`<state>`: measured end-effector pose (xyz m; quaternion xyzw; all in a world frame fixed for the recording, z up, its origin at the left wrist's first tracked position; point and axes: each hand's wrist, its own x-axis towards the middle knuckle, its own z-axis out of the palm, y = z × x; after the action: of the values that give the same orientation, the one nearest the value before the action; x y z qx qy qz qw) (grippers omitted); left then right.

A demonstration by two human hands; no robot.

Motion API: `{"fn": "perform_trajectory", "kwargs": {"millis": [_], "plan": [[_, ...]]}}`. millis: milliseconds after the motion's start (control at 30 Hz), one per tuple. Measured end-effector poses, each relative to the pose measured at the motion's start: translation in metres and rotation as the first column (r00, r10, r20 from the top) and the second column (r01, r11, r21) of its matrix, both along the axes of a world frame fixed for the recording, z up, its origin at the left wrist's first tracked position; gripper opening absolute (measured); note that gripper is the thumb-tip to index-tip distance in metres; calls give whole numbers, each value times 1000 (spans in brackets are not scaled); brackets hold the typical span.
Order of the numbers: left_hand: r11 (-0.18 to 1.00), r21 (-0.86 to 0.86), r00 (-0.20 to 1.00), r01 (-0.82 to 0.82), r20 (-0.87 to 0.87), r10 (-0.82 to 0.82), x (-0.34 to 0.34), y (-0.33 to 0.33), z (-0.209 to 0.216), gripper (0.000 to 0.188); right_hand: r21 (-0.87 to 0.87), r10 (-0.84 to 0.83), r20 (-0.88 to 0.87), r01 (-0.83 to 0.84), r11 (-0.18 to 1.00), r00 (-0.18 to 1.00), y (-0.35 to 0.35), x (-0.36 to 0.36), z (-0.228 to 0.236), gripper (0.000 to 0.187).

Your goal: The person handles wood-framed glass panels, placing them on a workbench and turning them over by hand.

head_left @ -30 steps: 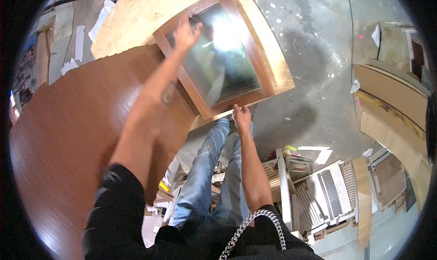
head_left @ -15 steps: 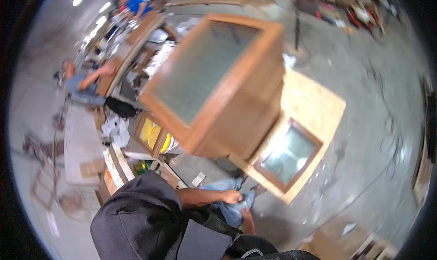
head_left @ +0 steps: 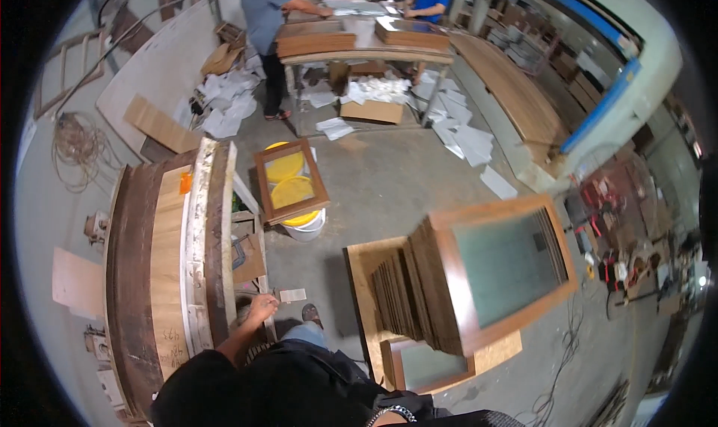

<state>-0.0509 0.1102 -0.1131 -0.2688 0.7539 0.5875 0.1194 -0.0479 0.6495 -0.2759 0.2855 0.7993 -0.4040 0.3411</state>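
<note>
My left hand [head_left: 262, 309] hangs low beside the wooden bench, its fingers curled closed. Whatever it may hold is hidden or too small to name. Just past the fingers a small pale rectangular piece [head_left: 292, 295] shows, apparently on the floor near my shoe. At the lower edge a chain bracelet [head_left: 394, 412] shows on a bit of my right wrist; that hand is out of the picture. On my right, brown wood-framed glass panels [head_left: 508, 270] are stacked high on a wooden board [head_left: 359, 266]. A smaller framed glass panel [head_left: 430, 363] lies beside the stack.
At left stands a long wooden bench [head_left: 168, 247]. Ahead, a framed panel [head_left: 321, 191] rests over yellow-lidded buckets [head_left: 305, 231]. Two people work at a far table [head_left: 366, 55] bearing stacked frames. Paper sheets [head_left: 471, 143] litter the floor; cables [head_left: 557, 360] lie at right.
My view has swung round, bringing the bench and far table upright ahead, with the panel stack now lower right. My left hand has moved from my knee to beside the bench.
</note>
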Motion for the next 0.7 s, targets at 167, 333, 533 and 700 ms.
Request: {"fn": "perform_trajectory", "kwargs": {"millis": [167,333,533,700], "plan": [[943,-240,914,-230,-385,125,-7,-97,52,10,99,283,44,-286,953,958,-84,-64,-6,30],[766,-415,802,-491,-560,211,-85,-185,82,11,238,617,-14,-597,767,787,-168,-156,-35,26],[365,-727,811,-581,-555,186,-203,-269,90,29,578,840,-252,-621,530,481,-308,-346,-24,31],[137,-933,895,-333,-267,358,-217,-316,64,74,370,760,54,-720,588,648,-486,-426,-3,25]]}}
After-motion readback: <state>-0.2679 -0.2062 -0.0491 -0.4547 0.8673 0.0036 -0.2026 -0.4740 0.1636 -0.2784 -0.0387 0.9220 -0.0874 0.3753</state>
